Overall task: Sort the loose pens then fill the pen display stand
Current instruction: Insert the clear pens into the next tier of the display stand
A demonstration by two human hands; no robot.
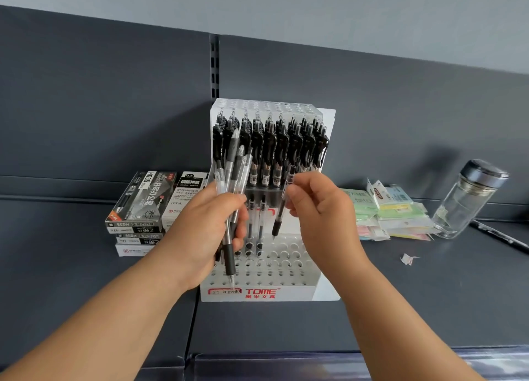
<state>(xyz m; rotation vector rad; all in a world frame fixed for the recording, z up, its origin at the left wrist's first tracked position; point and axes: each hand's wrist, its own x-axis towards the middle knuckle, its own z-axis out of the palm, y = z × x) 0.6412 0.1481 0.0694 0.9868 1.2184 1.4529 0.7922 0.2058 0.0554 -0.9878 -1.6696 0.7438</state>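
A white pen display stand (297, 290) with a red logo stands on the dark shelf. Its upper tier is packed with black pens (269, 146). Two pens (255, 223) stand in the lower tier's holes, most of which are bare. My left hand (209, 226) grips a bundle of several loose pens (234, 174), tips down, in front of the stand's left side. My right hand (317, 209) pinches a single black-grip pen (282, 209), tip down, just above the lower tier's holes.
Stacked pen boxes (143, 203) lie left of the stand. At the right are packs of coloured sticky notes (395, 212), a glass bottle (469, 197) with a dark lid, a scrap of paper (409, 258) and a black pen (501, 234).
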